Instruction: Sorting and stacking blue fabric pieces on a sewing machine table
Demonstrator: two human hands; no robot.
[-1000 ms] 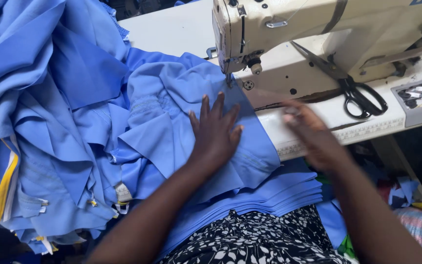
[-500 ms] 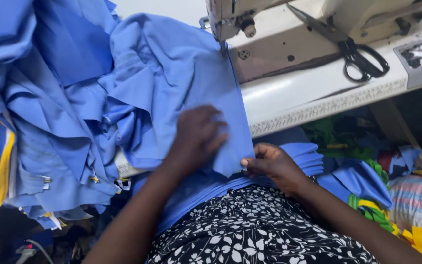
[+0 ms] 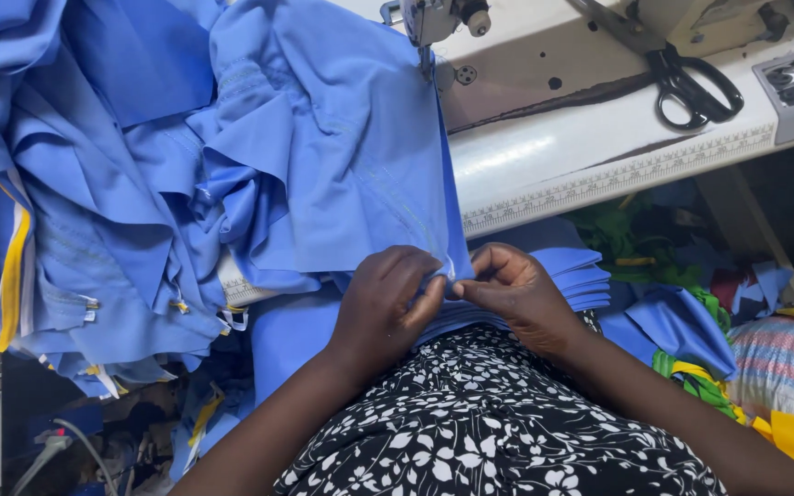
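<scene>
Pinching blue fabric (image 3: 360, 165) lower corner: left hand (image 3: 392, 303) and right hand (image 3: 516, 294) both gripping hem, fingertips meeting; fabric's long axis running toward 12 o'clock, reaching sewing machine needle (image 3: 426, 60).

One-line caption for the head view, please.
Both hands, left and right, pinch the lower corner of blue fabric draped off a sewing machine table.

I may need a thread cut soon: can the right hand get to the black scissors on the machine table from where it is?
Probably yes. The scissors lie in the open on the white table, up and right of the right hand, with nothing between. But it is pinching the blue fabric edge with the left hand.
</scene>
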